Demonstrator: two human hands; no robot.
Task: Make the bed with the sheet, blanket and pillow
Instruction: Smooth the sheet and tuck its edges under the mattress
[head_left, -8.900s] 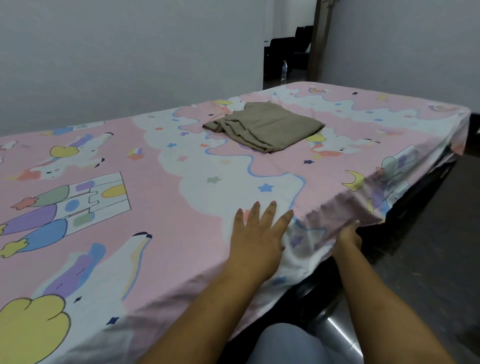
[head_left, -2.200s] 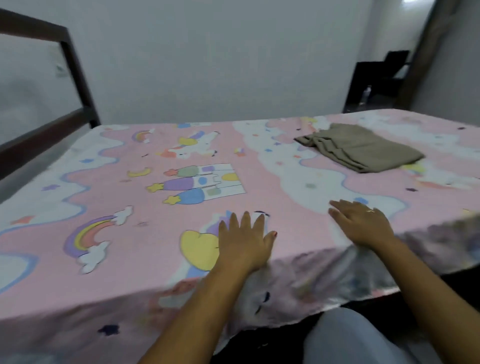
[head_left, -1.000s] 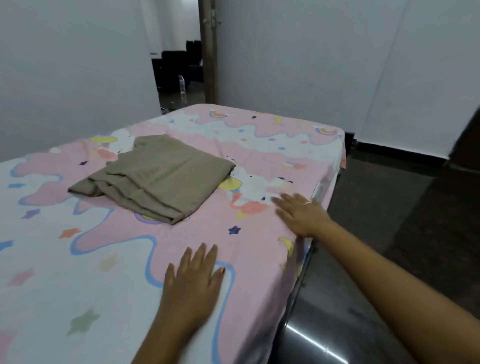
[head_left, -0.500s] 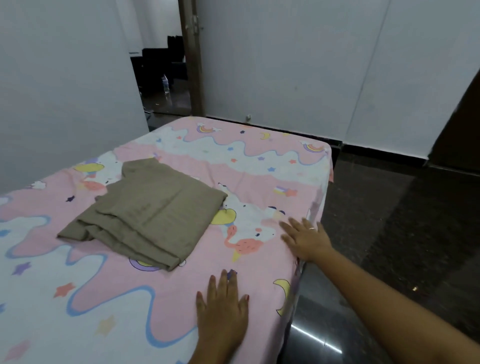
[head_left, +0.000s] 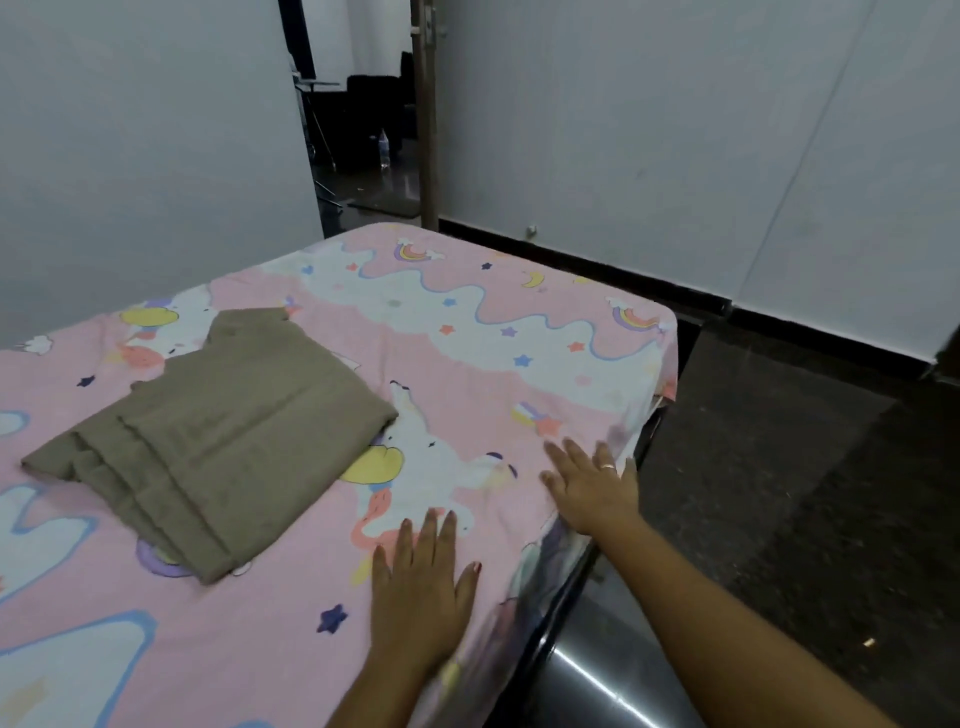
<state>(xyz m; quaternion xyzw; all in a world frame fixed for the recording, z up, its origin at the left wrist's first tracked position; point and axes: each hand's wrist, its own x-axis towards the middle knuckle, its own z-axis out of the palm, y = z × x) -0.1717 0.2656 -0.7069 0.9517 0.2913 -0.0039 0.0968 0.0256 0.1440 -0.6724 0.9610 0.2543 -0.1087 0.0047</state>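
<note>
Head view shows the left hand and right hand flat on the pink sheet, fingers straight and slightly spread. Beside them lies a folded olive blanket on the bed.

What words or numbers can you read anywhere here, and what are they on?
There are no words or numbers that can be read.
The sheet has only pictures: rainbows, stars, moons and unicorns.
The folded brown blanket is plain, with no tag showing.
The bottle beyond the doorway is too small and blurred to read any label.
</note>
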